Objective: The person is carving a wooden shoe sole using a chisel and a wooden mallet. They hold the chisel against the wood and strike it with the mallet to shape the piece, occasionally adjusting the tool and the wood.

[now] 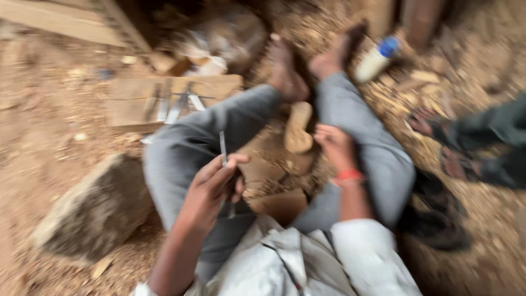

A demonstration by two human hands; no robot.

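I sit on the ground with my legs in grey trousers stretched out. My left hand (213,183) is closed around a thin metal tool (223,148) whose tip points up. My right hand (335,145) rests on or holds the near end of a pale carved wooden piece (298,127) lying between my legs; the blur hides the grip. A red band circles my right wrist. A brown wooden block (279,204) lies under my knees.
A large stone (96,211) lies at my left. A wooden board (137,98) with several metal tools sits ahead left. A white bottle with a blue cap (375,57) lies ahead right. Another person's sandalled feet (438,140) are at right. Wood chips cover the ground.
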